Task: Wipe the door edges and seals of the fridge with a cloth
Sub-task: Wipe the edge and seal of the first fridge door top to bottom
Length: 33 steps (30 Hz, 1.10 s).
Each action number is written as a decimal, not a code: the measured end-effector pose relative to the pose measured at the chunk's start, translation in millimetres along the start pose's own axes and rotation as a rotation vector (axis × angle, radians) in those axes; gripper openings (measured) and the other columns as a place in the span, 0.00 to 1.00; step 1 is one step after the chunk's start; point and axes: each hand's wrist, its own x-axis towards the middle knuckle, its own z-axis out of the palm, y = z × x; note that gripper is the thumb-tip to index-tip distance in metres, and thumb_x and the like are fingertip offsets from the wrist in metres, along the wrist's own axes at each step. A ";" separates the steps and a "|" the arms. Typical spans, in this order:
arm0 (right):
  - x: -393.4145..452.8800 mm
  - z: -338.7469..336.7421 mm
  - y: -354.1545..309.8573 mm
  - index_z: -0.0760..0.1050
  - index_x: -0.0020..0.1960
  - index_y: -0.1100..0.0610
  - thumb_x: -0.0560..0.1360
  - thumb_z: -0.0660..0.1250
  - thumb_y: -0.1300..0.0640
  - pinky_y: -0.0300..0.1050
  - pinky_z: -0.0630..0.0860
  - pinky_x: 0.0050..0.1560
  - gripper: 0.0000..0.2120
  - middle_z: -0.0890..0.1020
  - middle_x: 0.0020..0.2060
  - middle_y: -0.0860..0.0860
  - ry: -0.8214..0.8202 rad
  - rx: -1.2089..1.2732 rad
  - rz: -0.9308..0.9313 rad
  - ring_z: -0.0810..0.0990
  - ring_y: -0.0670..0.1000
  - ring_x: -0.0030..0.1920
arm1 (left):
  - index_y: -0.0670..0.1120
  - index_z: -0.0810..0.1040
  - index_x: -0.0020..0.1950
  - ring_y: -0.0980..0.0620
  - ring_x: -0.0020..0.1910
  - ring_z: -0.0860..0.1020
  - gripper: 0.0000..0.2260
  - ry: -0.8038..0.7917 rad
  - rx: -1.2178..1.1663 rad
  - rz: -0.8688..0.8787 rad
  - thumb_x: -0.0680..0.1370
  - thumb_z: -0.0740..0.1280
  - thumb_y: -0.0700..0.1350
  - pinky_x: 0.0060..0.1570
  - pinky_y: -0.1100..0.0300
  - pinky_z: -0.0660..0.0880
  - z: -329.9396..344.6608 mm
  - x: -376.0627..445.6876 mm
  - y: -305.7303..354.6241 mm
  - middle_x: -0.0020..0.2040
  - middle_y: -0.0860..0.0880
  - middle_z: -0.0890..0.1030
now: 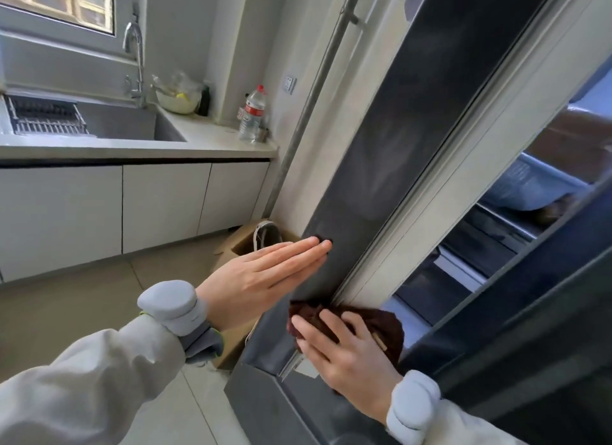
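Note:
The dark grey fridge door [390,140] stands open and runs diagonally up the frame, with its pale seal strip [440,179] along the inner edge. My left hand [265,272] lies flat with straight fingers against the door's outer face. My right hand [344,348] presses a dark brown cloth [381,325] onto the lower end of the seal and door edge. The cloth is partly hidden under my fingers. Through the gap on the right the fridge's inside shelves [496,239] show.
A white counter [132,146] with a steel sink [126,120], a tap, a bowl and a plastic bottle [253,115] lies to the left. A cardboard box [251,242] stands on the tiled floor by the wall, behind the door.

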 end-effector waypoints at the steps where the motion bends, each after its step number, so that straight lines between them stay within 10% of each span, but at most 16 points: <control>1: -2.5 1.8 -1.6 0.82 0.46 0.53 0.81 0.48 0.63 0.49 0.67 0.47 0.23 0.82 0.55 0.50 -0.020 0.004 0.002 0.72 0.54 0.51 | 0.41 0.49 0.76 0.47 0.75 0.54 0.25 -0.004 0.009 0.008 0.79 0.50 0.35 0.72 0.51 0.53 1.9 0.2 1.0 0.75 0.45 0.55; 8: 10.9 -50.9 48.0 0.82 0.51 0.52 0.82 0.53 0.61 0.48 0.72 0.50 0.18 0.80 0.59 0.50 0.068 -0.007 0.092 0.73 0.54 0.53 | 0.43 0.58 0.73 0.49 0.73 0.57 0.20 0.008 0.073 0.060 0.82 0.41 0.39 0.72 0.56 0.50 -22.8 28.8 -10.8 0.74 0.48 0.58; 14: 54.3 -138.4 153.0 0.80 0.57 0.55 0.80 0.60 0.60 0.52 0.66 0.55 0.12 0.77 0.63 0.51 0.326 -0.262 0.243 0.71 0.57 0.56 | 0.40 0.58 0.73 0.48 0.74 0.57 0.30 0.249 0.043 -0.051 0.72 0.60 0.37 0.73 0.55 0.54 -64.8 111.4 -25.7 0.75 0.45 0.57; 20: 73.6 -154.0 192.2 0.71 0.63 0.54 0.73 0.63 0.63 0.57 0.68 0.56 0.19 0.75 0.65 0.52 0.532 -0.262 0.428 0.69 0.58 0.58 | 0.38 0.56 0.73 0.47 0.75 0.55 0.29 0.300 0.054 -0.025 0.72 0.57 0.40 0.73 0.53 0.54 -79.6 159.1 -36.2 0.74 0.44 0.55; 28: 26.8 -96.2 117.3 0.69 0.65 0.48 0.82 0.50 0.55 0.48 0.68 0.60 0.15 0.66 0.70 0.49 0.312 -0.206 0.376 0.69 0.54 0.63 | 0.37 0.55 0.74 0.45 0.74 0.56 0.28 0.289 0.047 0.070 0.73 0.53 0.39 0.73 0.53 0.54 -70.6 156.4 -38.0 0.74 0.42 0.59; 31: 93.7 -70.4 100.9 0.54 0.76 0.50 0.82 0.45 0.44 0.53 0.77 0.50 0.24 0.58 0.75 0.50 0.342 -0.096 0.883 0.70 0.50 0.67 | 0.38 0.54 0.74 0.45 0.74 0.56 0.24 0.282 0.059 0.063 0.77 0.48 0.40 0.73 0.53 0.54 -67.2 153.2 -37.2 0.74 0.42 0.59; 33: 145.5 -57.1 105.1 0.45 0.78 0.58 0.82 0.42 0.49 0.61 0.66 0.64 0.27 0.58 0.74 0.59 0.325 0.056 0.927 0.79 0.50 0.57 | 0.38 0.54 0.74 0.45 0.74 0.57 0.24 0.291 0.059 0.064 0.78 0.46 0.41 0.72 0.53 0.55 -65.4 152.8 -38.9 0.74 0.42 0.59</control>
